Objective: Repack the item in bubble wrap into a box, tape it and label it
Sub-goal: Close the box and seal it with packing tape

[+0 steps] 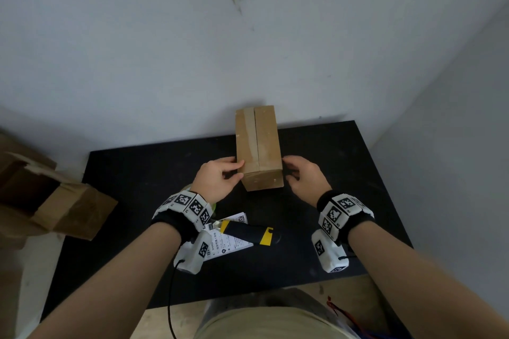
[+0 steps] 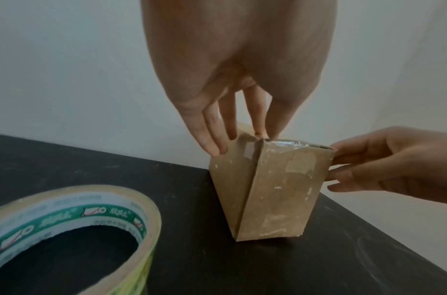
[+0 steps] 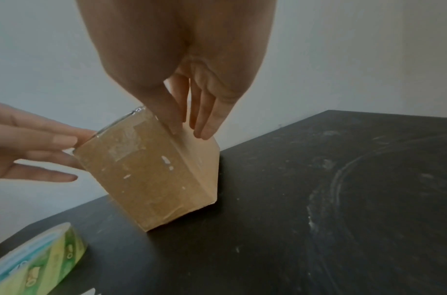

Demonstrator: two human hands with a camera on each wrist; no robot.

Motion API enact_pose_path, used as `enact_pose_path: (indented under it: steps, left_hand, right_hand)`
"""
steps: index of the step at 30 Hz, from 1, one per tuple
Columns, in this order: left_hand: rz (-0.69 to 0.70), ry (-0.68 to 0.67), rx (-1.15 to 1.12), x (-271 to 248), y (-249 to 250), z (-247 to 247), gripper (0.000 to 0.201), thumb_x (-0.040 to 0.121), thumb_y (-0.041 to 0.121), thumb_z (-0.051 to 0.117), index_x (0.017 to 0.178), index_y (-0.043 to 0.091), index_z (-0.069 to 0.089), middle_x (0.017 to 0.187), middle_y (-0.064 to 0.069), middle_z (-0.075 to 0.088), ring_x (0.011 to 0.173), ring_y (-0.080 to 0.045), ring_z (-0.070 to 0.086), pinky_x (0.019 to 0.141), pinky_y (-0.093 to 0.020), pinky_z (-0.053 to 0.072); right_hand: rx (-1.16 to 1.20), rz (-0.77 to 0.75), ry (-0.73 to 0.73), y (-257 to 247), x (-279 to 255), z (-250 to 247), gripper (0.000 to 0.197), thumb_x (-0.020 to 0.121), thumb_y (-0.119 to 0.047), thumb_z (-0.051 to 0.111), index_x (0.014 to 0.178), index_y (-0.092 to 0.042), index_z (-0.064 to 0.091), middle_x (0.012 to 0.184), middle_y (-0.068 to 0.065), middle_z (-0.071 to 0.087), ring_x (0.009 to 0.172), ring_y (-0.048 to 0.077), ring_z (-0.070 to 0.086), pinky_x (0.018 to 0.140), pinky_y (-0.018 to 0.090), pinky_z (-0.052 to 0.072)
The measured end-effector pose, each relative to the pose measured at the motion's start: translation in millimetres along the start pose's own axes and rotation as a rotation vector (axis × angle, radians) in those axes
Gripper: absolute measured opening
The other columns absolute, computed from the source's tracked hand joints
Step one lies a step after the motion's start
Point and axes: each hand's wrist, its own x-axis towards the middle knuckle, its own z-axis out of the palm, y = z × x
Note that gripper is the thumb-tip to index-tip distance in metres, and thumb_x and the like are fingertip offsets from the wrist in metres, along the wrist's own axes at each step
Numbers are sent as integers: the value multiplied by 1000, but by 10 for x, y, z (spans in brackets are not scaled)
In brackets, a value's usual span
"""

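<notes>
A narrow brown cardboard box [image 1: 259, 146] lies on the black table [image 1: 137, 173], flaps closed, with clear tape along its top seam. My left hand [image 1: 217, 176] touches its near left edge with straight fingers [image 2: 214, 139], thumb at the top corner. My right hand [image 1: 303, 176] rests straight fingers [image 3: 204, 123] against the near right side. A white shipping label [image 1: 234, 242] lies near the front of the table, partly under a black and yellow utility knife [image 1: 248, 231]. The tape roll [image 2: 65, 219] lies flat by my left wrist. No bubble-wrapped item shows.
The box's far end is close to the pale wall [image 1: 248, 36]. Worn open cardboard boxes [image 1: 55, 201] stand off the table's left side. The table's right half [image 3: 343, 199] is bare, dusty black surface.
</notes>
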Motion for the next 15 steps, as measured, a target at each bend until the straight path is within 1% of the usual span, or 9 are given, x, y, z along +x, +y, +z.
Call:
enact_pose_path:
  steps: [2, 4, 5, 7, 9, 11, 13, 15]
  left_hand:
    - [15, 42, 60, 30, 55, -18, 27, 86, 19, 64, 112, 17, 68, 130, -1, 58, 117, -13, 56, 100, -34, 46]
    - [-9, 104, 99, 50, 149, -37, 20, 88, 22, 61, 104, 16, 72, 122, -1, 64, 108, -13, 62, 95, -30, 49]
    - [-38, 126, 131, 57, 208, -44, 21, 89, 25, 60, 102, 15, 72, 116, -1, 67, 103, -15, 64, 91, -29, 50]
    - [-86, 129, 204, 62, 308, -47, 31, 89, 38, 57, 109, 16, 68, 108, -2, 69, 100, -19, 64, 87, -32, 51]
    - [-123, 90, 259, 60, 381, -47, 52, 85, 56, 53, 119, 18, 61, 111, -1, 66, 102, -21, 62, 87, -35, 51]
    - [-188, 46, 292, 60, 424, -53, 67, 79, 70, 47, 123, 20, 55, 114, -1, 64, 103, -23, 61, 85, -35, 51]
    - [-270, 10, 314, 64, 427, -57, 79, 74, 78, 43, 127, 20, 49, 116, -2, 63, 103, -24, 61, 83, -35, 51]
    - [-348, -19, 279, 68, 402, -60, 84, 74, 78, 45, 132, 18, 41, 121, -3, 59, 106, -25, 60, 84, -36, 50]
  right_hand:
    - [27, 2, -28, -28, 6, 3, 45, 91, -2, 49, 134, -16, 47, 134, 3, 53, 124, 15, 49, 96, 19, 35]
    - [35, -4, -15, -54, 9, 18, 45, 92, 0, 46, 135, -14, 47, 133, 5, 54, 123, 16, 50, 96, 19, 36]
    - [39, -7, -5, -63, 10, 27, 45, 92, 1, 45, 135, -13, 47, 133, 6, 54, 123, 17, 50, 97, 20, 36]
    - [46, -36, 6, -91, 13, 58, 45, 91, 3, 43, 134, -11, 48, 133, 7, 53, 124, 17, 50, 102, 24, 38]
    - [42, -90, 9, -120, 28, 105, 46, 90, 5, 42, 132, -11, 50, 134, 6, 51, 124, 18, 50, 107, 30, 38]
    - [45, -136, -5, -149, 52, 153, 48, 89, 7, 41, 131, -13, 52, 134, 6, 50, 123, 18, 49, 107, 31, 38]
    - [54, -167, -19, -173, 85, 199, 47, 89, 6, 42, 130, -15, 54, 132, 4, 51, 121, 16, 49, 105, 28, 39]
    - [49, -142, 19, -176, 135, 245, 40, 92, -2, 46, 130, -15, 53, 131, 5, 51, 120, 17, 49, 103, 29, 41]
